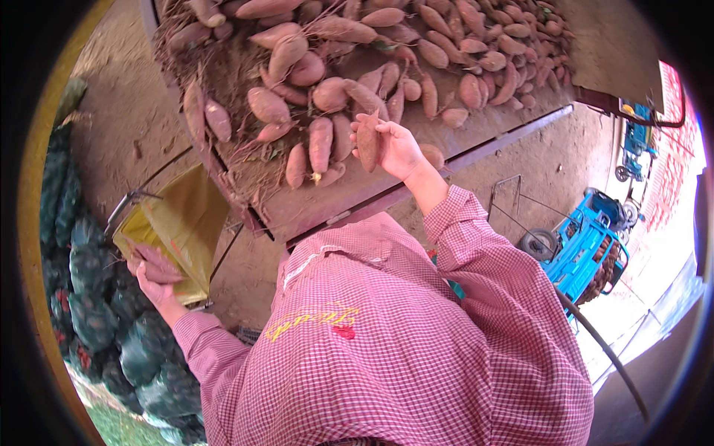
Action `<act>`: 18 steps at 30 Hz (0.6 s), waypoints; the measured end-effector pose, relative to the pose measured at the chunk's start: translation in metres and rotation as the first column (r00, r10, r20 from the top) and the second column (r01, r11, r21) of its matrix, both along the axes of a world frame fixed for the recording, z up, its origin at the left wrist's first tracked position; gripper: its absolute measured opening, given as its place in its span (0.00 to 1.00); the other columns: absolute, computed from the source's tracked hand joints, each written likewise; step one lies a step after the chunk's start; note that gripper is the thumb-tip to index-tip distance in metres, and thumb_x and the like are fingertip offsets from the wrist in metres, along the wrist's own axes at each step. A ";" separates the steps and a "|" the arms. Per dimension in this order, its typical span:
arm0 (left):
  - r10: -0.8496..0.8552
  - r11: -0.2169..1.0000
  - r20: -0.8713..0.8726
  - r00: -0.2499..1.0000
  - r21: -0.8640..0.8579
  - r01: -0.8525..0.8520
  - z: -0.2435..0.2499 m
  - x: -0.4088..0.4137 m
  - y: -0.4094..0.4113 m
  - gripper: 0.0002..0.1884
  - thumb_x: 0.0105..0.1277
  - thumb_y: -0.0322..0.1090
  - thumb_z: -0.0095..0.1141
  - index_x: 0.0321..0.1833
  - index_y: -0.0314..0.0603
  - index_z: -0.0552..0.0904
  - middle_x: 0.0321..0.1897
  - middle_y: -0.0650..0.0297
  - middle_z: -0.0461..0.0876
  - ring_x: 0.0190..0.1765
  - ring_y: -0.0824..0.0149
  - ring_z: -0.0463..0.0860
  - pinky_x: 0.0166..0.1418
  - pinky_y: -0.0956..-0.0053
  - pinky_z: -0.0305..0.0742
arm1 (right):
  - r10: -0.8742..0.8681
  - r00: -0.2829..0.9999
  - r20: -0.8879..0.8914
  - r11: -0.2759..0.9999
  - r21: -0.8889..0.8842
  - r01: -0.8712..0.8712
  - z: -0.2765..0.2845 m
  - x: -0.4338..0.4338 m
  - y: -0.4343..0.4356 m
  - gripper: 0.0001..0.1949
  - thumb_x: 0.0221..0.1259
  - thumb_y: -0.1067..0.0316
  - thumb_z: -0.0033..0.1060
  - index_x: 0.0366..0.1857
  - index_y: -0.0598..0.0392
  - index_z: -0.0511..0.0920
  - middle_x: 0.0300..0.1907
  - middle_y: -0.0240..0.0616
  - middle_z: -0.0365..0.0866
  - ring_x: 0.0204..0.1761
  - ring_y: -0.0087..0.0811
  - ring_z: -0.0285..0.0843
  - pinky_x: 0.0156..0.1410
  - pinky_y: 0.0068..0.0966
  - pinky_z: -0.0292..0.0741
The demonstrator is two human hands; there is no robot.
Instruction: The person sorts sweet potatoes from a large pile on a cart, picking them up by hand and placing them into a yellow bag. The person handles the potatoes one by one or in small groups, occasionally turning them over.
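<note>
My right hand (pixel 399 146) holds a small reddish-brown sweet potato (pixel 368 144) upright over the near edge of the table (pixel 334 200). At the left, my left hand (pixel 153 287) grips sweet potatoes (pixel 159 263) at the mouth of a yellow woven sack (pixel 184 223); how many is hard to tell. The sack hangs open on a metal frame (pixel 120 211). Beyond my right hand, loose sweet potatoes (pixel 269 106) of mixed sizes are spread over the soil-covered tabletop, with stringy roots among them.
Filled green mesh sacks (pixel 92 318) are piled along the left. On the right stands a blue cart (pixel 583 245) carrying a brown load, near a thin metal stand (pixel 505 192). Another blue vehicle (pixel 636 139) is farther back. A dark pole (pixel 608 348) slants at lower right.
</note>
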State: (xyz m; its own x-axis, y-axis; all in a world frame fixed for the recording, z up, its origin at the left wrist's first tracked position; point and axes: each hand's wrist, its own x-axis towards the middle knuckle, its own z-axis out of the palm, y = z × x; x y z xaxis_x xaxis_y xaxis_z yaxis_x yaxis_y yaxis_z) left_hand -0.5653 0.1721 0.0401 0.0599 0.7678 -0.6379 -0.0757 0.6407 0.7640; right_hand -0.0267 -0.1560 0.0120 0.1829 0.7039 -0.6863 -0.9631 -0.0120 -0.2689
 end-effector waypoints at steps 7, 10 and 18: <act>-0.267 0.958 -0.662 0.701 -0.103 0.267 -0.113 -0.079 0.004 0.29 0.61 0.31 0.57 0.68 0.34 0.73 0.56 0.64 0.79 0.45 0.70 0.77 0.48 0.75 0.72 | -0.255 0.939 0.229 0.933 -0.198 0.302 -0.021 0.059 -0.045 0.14 0.64 0.63 0.54 0.50 0.55 0.77 0.41 0.38 0.83 0.43 0.39 0.83 0.46 0.40 0.82; -0.314 0.945 -0.575 0.756 -0.110 0.309 -0.081 0.012 -0.016 0.28 0.59 0.31 0.59 0.64 0.31 0.74 0.53 0.61 0.80 0.45 0.67 0.78 0.50 0.73 0.73 | -0.048 0.833 0.552 0.797 -0.482 0.365 -0.034 0.092 -0.070 0.09 0.64 0.62 0.61 0.43 0.53 0.80 0.36 0.34 0.83 0.37 0.33 0.82 0.40 0.32 0.81; -0.177 0.784 -0.979 0.100 -0.079 0.616 -0.085 0.064 -0.063 0.35 0.58 0.39 0.65 0.67 0.29 0.72 0.68 0.43 0.69 0.72 0.49 0.66 0.75 0.61 0.60 | 0.927 0.090 0.365 0.292 -0.850 0.438 -0.070 0.138 -0.067 0.27 0.46 0.46 0.74 0.42 0.59 0.78 0.37 0.41 0.82 0.43 0.38 0.82 0.51 0.32 0.77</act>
State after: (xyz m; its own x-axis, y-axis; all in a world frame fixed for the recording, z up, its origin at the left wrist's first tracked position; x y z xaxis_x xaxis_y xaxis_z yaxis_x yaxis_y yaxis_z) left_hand -0.5018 0.1093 -0.0450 -0.0191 0.9708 -0.2390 0.9841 0.0604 0.1669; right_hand 0.1111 -0.2232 -0.0578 0.9386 0.2128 -0.2717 0.1483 -0.9595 -0.2395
